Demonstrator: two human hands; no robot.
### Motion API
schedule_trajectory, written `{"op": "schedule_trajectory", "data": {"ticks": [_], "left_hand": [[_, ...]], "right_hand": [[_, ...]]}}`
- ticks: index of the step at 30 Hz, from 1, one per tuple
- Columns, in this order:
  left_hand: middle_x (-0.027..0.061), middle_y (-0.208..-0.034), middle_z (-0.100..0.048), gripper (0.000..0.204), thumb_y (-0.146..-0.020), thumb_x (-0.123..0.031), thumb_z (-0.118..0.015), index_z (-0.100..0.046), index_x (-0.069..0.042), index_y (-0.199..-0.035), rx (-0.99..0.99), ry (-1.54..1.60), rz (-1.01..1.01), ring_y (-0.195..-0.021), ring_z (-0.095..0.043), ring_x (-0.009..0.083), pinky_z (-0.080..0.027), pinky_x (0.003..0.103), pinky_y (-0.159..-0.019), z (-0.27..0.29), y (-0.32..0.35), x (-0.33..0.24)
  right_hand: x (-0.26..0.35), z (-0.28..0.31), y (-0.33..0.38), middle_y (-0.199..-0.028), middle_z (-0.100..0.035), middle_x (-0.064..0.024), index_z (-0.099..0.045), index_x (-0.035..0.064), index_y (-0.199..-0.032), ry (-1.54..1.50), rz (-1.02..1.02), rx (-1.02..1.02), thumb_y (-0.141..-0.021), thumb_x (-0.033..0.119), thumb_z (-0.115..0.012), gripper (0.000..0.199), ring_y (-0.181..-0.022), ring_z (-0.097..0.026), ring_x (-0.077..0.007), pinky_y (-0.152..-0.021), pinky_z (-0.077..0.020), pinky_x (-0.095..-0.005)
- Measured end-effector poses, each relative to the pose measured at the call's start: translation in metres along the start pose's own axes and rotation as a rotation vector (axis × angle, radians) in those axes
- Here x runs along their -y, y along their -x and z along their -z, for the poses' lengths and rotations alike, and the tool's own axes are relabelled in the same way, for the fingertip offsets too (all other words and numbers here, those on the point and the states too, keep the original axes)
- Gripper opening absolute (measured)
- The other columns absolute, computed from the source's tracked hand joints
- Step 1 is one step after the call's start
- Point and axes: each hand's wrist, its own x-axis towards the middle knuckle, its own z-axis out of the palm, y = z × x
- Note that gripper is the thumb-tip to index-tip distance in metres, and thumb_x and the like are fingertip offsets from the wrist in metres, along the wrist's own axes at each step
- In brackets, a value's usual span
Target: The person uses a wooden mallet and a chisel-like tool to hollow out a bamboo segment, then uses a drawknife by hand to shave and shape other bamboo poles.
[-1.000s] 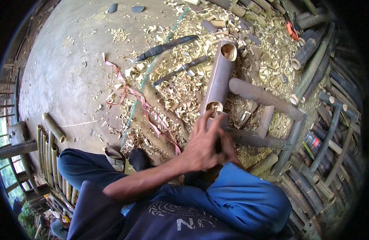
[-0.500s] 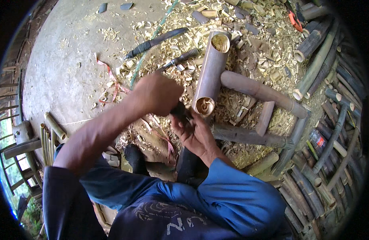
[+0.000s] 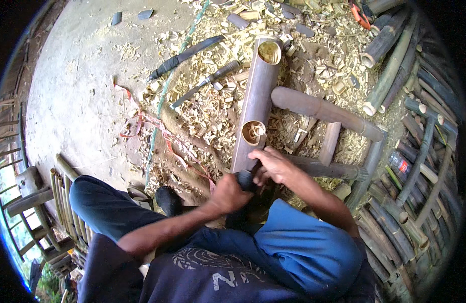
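A thick brown bamboo tube [image 3: 258, 96] lies before me, with a round hole cut near each end. Curled shavings sit in the nearer hole [image 3: 253, 133]. At the tube's near end, my left hand [image 3: 230, 194] is closed around a black, rounded handle-like thing [image 3: 245, 180]; the rest of it is hidden. My right hand [image 3: 274, 165] is just right of it, below the nearer hole, fingers curled together. What those fingers hold, if anything, I cannot make out. A chisel-like tool [image 3: 207, 83] with a dark handle lies left of the tube.
A long dark blade-shaped tool [image 3: 186, 57] rests on shavings beside a green cord [image 3: 165, 93]. Pinkish-red ribbon [image 3: 140, 119] trails nearby. A bamboo crosspiece [image 3: 326, 112] joins the tube to a frame at right. Bamboo poles [image 3: 387, 86] and a plastic bottle [image 3: 399, 162] lie farther right.
My left hand has come down and toward my body with the dark thing. My right hand has moved right, its fingers now beside the tube's near end. The view has shifted slightly.
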Motion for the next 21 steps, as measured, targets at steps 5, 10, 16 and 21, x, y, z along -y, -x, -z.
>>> {"op": "schedule_trajectory", "data": {"ticks": [5, 10, 16, 21], "left_hand": [[0.0236, -0.079, -0.069, 0.038, -0.079, -0.027, -0.079, -0.063, 0.007, -0.087, -0.067, -0.245, -0.088, -0.079, -0.073, 0.0361, -0.058, 0.044, -0.068, -0.003, 0.005, 0.004], [0.0207, -0.08, -0.07, 0.02, -0.081, -0.013, -0.068, -0.065, 0.005, -0.089, 0.161, -1.055, -0.25, -0.083, -0.074, 0.0351, -0.06, 0.043, -0.072, 0.132, 0.001, -0.081], [0.0184, -0.075, -0.071, 0.026, -0.063, -0.02, -0.081, -0.072, 0.0, -0.077, 0.6, -1.012, -0.159, -0.077, -0.073, 0.0345, -0.056, 0.046, -0.069, 0.176, -0.055, -0.12], [0.011, -0.066, -0.067, 0.034, -0.068, -0.026, -0.085, -0.069, 0.002, -0.078, 0.6, -0.403, -0.055, -0.06, -0.064, 0.0196, -0.052, 0.038, -0.059, 0.14, -0.043, -0.033]], "right_hand": [[-0.011, 0.004, 0.005, -0.095, -0.068, -0.0152, -0.06, 0.0001, -0.112, -0.072, 0.129, 0.031, -0.096, 0.03, -0.06, 0.034, -0.069, -0.069, -0.0269, -0.05, -0.0575, -0.0397], [-0.04, -0.059, -0.017, -0.107, -0.071, -0.0129, -0.062, 0.0039, -0.117, -0.909, 0.26, 0.481, -0.104, 0.03, -0.054, 0.03, -0.097, -0.071, -0.0304, -0.082, -0.0618, -0.0464], [-0.023, -0.065, -0.018, -0.1, -0.072, -0.0206, -0.06, -0.0004, -0.112, -1.019, 0.388, 0.451, -0.105, 0.024, -0.05, 0.028, -0.088, -0.074, -0.0321, -0.082, -0.063, -0.0444], [-0.004, -0.053, 0.004, -0.094, -0.071, -0.0202, -0.056, 0.0004, -0.112, -0.698, 0.188, 0.213, -0.099, 0.019, -0.056, 0.023, -0.074, -0.073, -0.0338, -0.068, -0.0627, -0.0461]]}}
